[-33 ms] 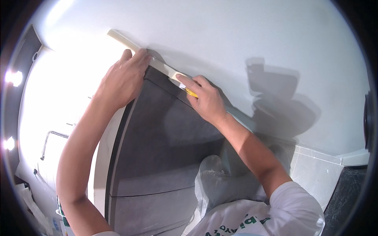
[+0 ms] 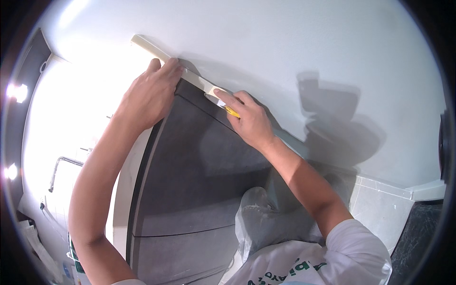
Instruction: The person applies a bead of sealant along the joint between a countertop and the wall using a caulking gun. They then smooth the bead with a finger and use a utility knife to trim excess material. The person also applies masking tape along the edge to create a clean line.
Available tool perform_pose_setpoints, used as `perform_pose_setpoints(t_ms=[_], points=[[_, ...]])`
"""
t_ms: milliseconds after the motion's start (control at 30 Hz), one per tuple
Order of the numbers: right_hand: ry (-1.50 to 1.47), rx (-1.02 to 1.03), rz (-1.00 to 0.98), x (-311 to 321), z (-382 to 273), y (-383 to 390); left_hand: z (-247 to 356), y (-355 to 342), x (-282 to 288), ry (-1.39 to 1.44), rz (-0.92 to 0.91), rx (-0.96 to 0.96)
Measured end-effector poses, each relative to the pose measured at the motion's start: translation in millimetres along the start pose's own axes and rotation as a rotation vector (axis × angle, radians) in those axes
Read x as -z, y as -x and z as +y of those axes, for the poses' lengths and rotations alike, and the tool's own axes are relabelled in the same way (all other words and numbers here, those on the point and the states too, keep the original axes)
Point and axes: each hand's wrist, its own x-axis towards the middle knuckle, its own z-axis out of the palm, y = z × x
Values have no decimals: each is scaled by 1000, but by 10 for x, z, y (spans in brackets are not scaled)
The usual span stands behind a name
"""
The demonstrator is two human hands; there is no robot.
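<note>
In the head view, a pale cream strip [image 2: 199, 81] runs along the upper edge of a dark grey panel [image 2: 204, 166], against a pale wall [image 2: 247, 42]. Its left end sticks out beyond the panel's upper left corner.

The left hand [image 2: 149, 97] is at that corner, with its fingers bent over the strip. Their undersides are hidden, so I cannot tell how far this grip is closed.

The right hand [image 2: 254, 121] is farther right along the same edge. Its grip is closed around a yellow knife [image 2: 232, 112], and 1 fingertip reaches forward onto the strip. The knife's metal blade [image 2: 216, 100] points left beside the strip's lower side; whether it touches, I cannot tell.

Below the right arm, a grey-covered leg [image 2: 256, 223] stands near the panel's right side, above a white shirt [image 2: 304, 261] with green print. A shadow [image 2: 332, 99] falls on the wall. Pale floor tiles [image 2: 380, 204] meet a black slab [image 2: 418, 237] at lower right. At far left are 2 bright lights [image 2: 17, 93] and a bent metal bar [image 2: 70, 161].
</note>
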Motion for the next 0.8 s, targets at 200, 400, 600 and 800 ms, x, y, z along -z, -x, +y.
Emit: perform_pose_setpoints(t_ms=[200,400,600,800], points=[[-36,-12,97,-23,-40,20,-29,56,-109,-11,163,0],[-17,-82,156,71,-144,133,502,-104,-173,358,454,388],[-107,-330,-256,744,-659,56,1180,25,-778,1261,831,982],[-283,-428,-709,1345,-1013,-422,1170,-315,-934,1419,1067,1045]])
